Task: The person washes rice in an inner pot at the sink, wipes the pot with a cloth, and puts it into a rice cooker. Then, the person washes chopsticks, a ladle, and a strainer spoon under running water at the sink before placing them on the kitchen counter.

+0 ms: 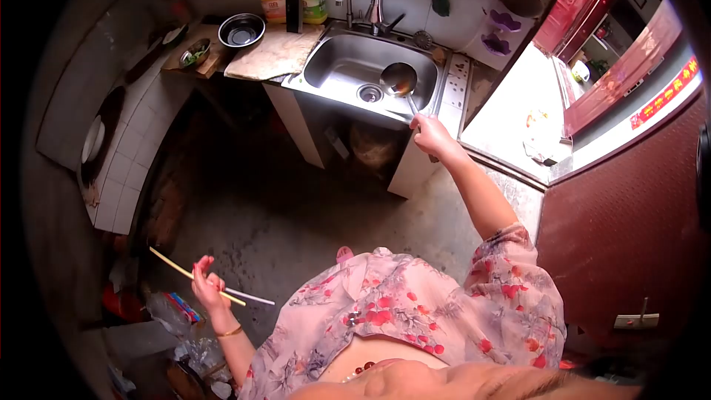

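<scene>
Head view shows our big metal sink (333,67) by the wall, with a pale board (270,55) on the worktop to its left. A black bowl (242,30) sits at the back of that board. Our ladle (399,79) is over the right part of the sink, a little to the right of the drain (369,94). We cannot tell if its round cup touches the metal.

Our right hand (433,135) has its fingers closed around the ladle's handle, near the front edge of the sink. Our left hand (209,286) is well apart from the sink, out over the floor. Its fingers are partly curled around two thin chopsticks (174,263), one yellow and one pale, and one finger sticks up.

To do this well, we need a snug grip and a slow, soft wrist, so the cup does not tip by mistake or bang the metal. We want the cup well inside the sink's edge, so drips land in there. We should point the chopsticks away from our flowery top. Smallest of all is an orange-brown spot in the cup, and we cannot tell what it is.
</scene>
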`<state>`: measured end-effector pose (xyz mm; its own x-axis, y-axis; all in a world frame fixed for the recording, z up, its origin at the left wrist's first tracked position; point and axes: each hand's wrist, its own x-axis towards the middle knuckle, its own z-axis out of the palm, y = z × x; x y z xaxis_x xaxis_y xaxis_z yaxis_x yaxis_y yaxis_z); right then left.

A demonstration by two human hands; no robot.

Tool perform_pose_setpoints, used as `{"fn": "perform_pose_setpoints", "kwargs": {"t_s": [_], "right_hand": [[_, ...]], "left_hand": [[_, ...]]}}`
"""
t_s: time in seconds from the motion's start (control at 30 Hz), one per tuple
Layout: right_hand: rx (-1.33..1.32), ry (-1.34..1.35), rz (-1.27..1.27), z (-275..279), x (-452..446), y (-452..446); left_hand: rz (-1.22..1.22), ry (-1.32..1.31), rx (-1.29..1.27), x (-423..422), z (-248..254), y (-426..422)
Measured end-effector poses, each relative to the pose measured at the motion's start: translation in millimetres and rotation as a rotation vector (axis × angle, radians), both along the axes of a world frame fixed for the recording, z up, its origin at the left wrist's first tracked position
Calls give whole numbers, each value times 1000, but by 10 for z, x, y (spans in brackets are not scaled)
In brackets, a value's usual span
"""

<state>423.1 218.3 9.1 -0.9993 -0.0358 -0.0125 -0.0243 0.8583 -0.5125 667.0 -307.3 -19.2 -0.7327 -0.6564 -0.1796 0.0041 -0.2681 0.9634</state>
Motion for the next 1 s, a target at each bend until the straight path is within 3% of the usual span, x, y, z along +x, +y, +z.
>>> {"fn": "perform_pose_setpoints", "kwargs": {"t_s": [0.07,0.2,0.33,0.43,0.47,0.57,0.7,0.77,0.9,1.0], "right_hand": [[86,-56,-16,103,-216,-100],[359,74,102,-157,-797,2],[372,-26,189,-315,-1296,125],[237,-166,195,-854,-1817,343],[183,-291,175,-717,-1894,334],[4,-289,251,-1180,-2206,571],[-23,-570,303,-1166,-2465,700],[205,-597,456,-1211,-2570,761],[183,-71,407,-826,-3193,807],[102,618,251,-379,-3826,778]], "left_hand": [[-90,-11,-67,-538,193,29],[-237,18,-135,-1617,379,280],[-340,26,-78,-2422,416,728],[-377,16,48,-2940,430,1113],[-391,14,98,-3108,454,1257],[-461,-30,266,-3681,529,1684],[-629,-96,565,-4492,447,2240],[-738,-108,707,-4845,267,2499],[-853,-171,736,-5395,-17,3072],[-910,-201,782,-5684,-273,3360]]}}
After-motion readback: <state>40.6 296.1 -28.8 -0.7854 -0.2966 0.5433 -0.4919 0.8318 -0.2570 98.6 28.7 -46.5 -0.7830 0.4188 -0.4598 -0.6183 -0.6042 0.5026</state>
